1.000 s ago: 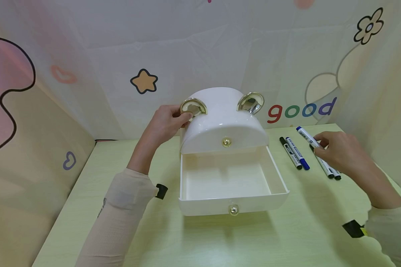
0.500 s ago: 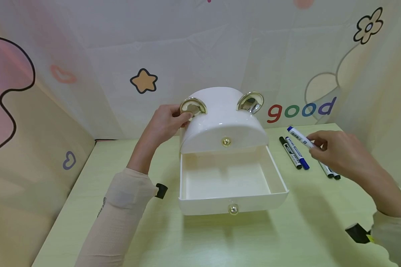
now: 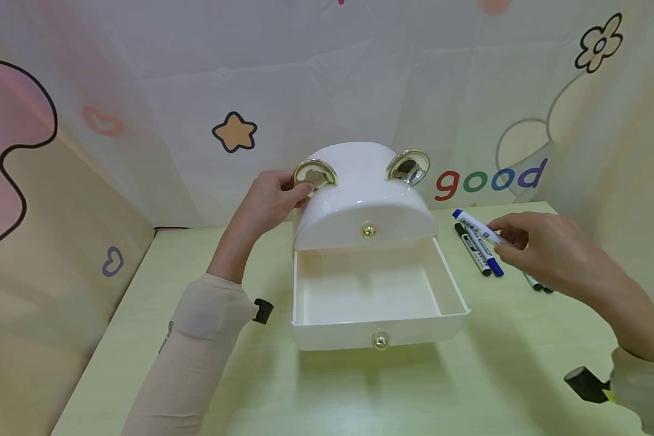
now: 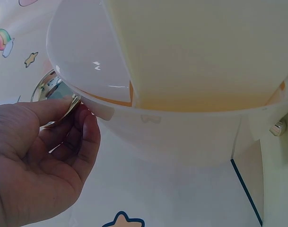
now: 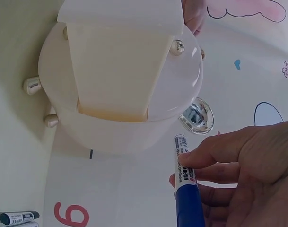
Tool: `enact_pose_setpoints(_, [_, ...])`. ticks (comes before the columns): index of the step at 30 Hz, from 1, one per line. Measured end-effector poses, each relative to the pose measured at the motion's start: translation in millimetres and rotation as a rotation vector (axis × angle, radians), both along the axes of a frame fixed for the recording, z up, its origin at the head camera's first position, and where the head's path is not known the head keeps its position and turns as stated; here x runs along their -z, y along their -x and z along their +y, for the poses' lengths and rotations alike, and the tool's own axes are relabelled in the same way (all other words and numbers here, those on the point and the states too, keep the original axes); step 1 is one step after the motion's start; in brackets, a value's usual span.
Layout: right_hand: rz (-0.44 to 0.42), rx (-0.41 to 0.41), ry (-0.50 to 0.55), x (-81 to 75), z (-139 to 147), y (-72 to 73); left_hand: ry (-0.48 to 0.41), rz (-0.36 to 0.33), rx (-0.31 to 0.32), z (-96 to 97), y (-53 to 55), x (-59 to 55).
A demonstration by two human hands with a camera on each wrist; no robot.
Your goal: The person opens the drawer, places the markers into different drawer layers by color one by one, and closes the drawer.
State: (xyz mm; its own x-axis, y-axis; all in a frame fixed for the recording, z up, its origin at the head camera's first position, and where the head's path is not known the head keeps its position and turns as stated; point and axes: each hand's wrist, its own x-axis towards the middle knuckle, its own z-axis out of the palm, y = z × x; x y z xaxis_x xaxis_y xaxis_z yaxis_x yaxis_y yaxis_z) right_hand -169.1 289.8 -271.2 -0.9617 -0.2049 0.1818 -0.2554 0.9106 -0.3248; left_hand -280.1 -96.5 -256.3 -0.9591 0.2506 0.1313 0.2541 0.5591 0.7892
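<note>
A white rounded box [image 3: 354,188] with gold ears stands mid-table, its lower drawer [image 3: 332,336] pulled out with nothing inside. My left hand [image 3: 272,197] pinches the box's left gold ear [image 4: 45,87] between thumb and fingers. To the right of the box, my right hand [image 3: 550,248] holds a white whiteboard marker [image 5: 188,203] with a blue cap, tilted, between thumb and fingers. In the head view it overlaps two markers lying side by side, one black-capped [image 3: 471,248] and one blue-capped [image 3: 493,265].
Other black-ended markers [image 3: 533,282] lie on the table, mostly hidden below my right hand. A gold knob [image 3: 380,341] sticks out from the drawer front. Behind the table [image 3: 240,363] hangs a printed curtain [image 3: 283,79].
My right hand has lifted the marker and moved left with it, from over the rightmost markers to above the middle pair. My left hand stays on the ear.
</note>
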Motion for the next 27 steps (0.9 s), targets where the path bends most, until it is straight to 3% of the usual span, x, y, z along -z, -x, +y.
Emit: enact_pose_setpoints(27, [-0.017,-0.131,0.055,-20.3,-27.8,-11.8,-0.005,0.010,0.004,-0.3,0.0,0.6])
